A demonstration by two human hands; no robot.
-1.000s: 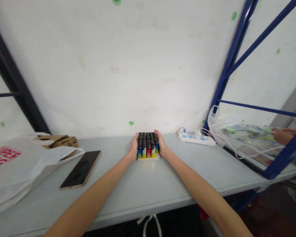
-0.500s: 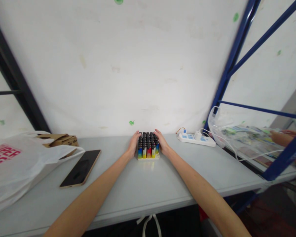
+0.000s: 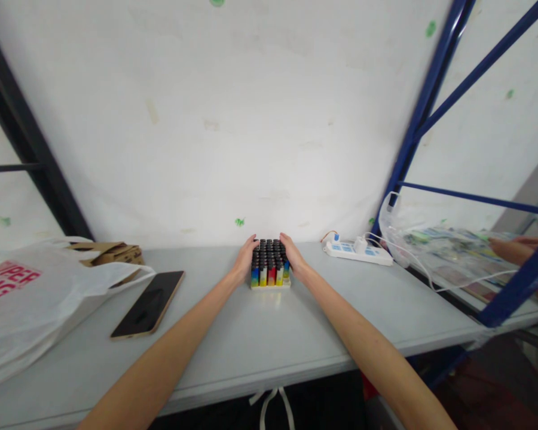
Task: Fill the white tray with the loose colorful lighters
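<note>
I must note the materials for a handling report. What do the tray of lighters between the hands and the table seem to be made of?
The tray of lighters: probably plastic, with glossy coloured bodies in blue, yellow and red and dark caps; the pale base looks like card or plastic, unclear. The table: smooth, light grey, faintly reflective, so likely laminate or painted board. The left hand and right hand flank the tray.

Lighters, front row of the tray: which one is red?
The red lighter, second from the right end of the front row; its neighbours are yellow, and the leftmost is blue over yellow. Both hands flank the tray.
</note>
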